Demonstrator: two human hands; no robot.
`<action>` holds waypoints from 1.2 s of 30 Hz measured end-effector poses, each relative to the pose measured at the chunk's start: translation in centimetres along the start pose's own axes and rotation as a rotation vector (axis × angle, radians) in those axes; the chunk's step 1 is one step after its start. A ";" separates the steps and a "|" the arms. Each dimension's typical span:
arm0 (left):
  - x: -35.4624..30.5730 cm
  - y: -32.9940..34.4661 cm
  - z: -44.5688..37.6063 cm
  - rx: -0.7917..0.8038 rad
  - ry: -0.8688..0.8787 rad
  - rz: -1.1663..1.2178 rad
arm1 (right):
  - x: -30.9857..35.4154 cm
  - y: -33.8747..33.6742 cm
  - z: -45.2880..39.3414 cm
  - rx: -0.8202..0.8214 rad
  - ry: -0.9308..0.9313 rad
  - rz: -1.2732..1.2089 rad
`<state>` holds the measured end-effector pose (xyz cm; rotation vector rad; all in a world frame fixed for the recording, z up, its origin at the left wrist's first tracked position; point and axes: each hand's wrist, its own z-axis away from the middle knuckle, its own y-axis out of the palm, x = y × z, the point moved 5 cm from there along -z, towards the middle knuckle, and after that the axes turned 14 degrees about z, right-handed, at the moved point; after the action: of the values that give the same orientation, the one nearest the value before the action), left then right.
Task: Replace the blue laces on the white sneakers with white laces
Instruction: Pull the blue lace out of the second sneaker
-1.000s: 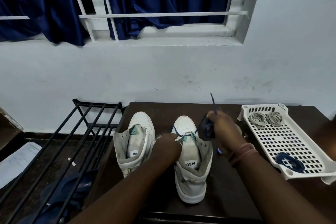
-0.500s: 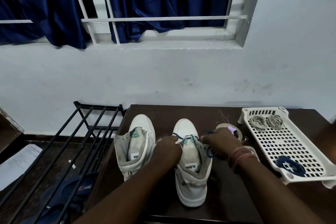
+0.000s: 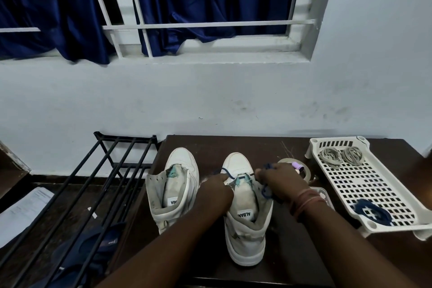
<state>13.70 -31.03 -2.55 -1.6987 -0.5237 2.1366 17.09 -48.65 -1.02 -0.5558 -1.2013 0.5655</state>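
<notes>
Standing on your dark table (image 3: 292, 252) are two white sneakers (image 3: 245, 224), side by side near its left edge, toes toward the wall. The left sneaker (image 3: 180, 170) shows no lace; the right one carries a blue lace (image 3: 228, 173) only across its lowest eyelets, near the toe. At the table's right edge sits one white perforated tray (image 3: 374, 184) holding three coils: two pale laces (image 3: 341, 155) at its far end, just beside each other, and one blue coil (image 3: 371, 212) at its near end. A tape roll (image 3: 304, 172) lies between the right sneaker and the tray, partly behind your right hand. Your left hand (image 3: 216, 190) is curled at the left side of the right sneaker's opening, fingers on the eyelet edge where the blue lace runs; you cannot tell whether it pinches the lace or only the shoe. Your right hand (image 3: 281, 181) is clenched round a bunch of blue lace at the sneaker's right side, a strand hanging under the palm. A black rack (image 3: 98, 184) stands left of the table.
</notes>
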 end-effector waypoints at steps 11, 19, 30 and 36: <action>0.4 -0.1 -0.1 -0.005 -0.050 0.008 | 1.6 -4.1 1.0 -0.360 -0.017 -0.357; 0.8 0.0 -0.4 -0.006 -0.050 0.006 | -0.6 -0.1 0.3 0.064 0.066 -0.011; 0.9 0.0 -0.4 -0.017 -0.064 0.032 | 2.4 -4.0 0.8 -0.164 0.014 -0.372; 1.2 -0.1 -1.1 -0.054 -0.043 0.026 | 5.2 -6.3 3.8 -0.121 -0.153 -0.515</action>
<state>14.52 -30.26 -3.73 -1.6998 -0.5790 2.2008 15.52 -49.49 7.82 -0.2870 -1.4654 0.0972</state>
